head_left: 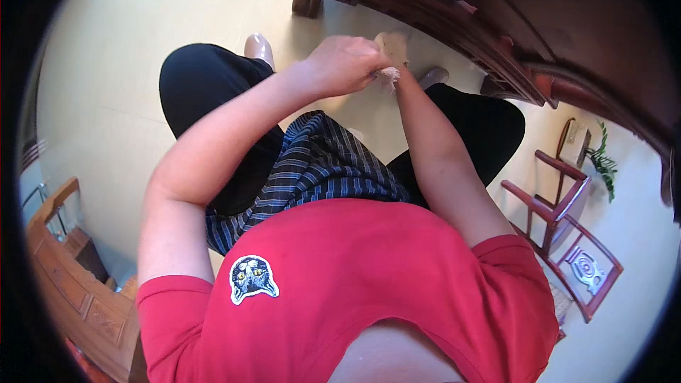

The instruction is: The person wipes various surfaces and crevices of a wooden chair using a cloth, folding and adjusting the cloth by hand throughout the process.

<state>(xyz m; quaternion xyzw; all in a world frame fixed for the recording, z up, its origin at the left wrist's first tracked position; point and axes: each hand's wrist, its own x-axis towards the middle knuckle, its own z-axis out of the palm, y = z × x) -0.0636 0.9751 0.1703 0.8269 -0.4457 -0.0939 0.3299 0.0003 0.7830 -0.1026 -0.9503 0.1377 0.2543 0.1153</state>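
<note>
My left hand [346, 64] is closed in front of me, near the end of my right forearm. A pale, frayed piece of fabric [388, 75] sticks out from its closed fingers, against my right wrist. At the end of my right arm is a beige, glove-like covering [392, 46], where my right hand would be. The right fingers do not show, and I cannot tell whether the frayed fabric and the beige covering are one piece. Both arms reach forward between my spread knees, above a striped dark blue cloth [319, 159] on my lap.
Dark wooden furniture [397, 3] with a curved edge stands ahead and to the right. A red-brown wooden chair [557, 206] and a green plant [603, 159] are at the right. Lighter wooden furniture [89, 298] stands at the lower left. The floor [120, 64] is pale and glossy.
</note>
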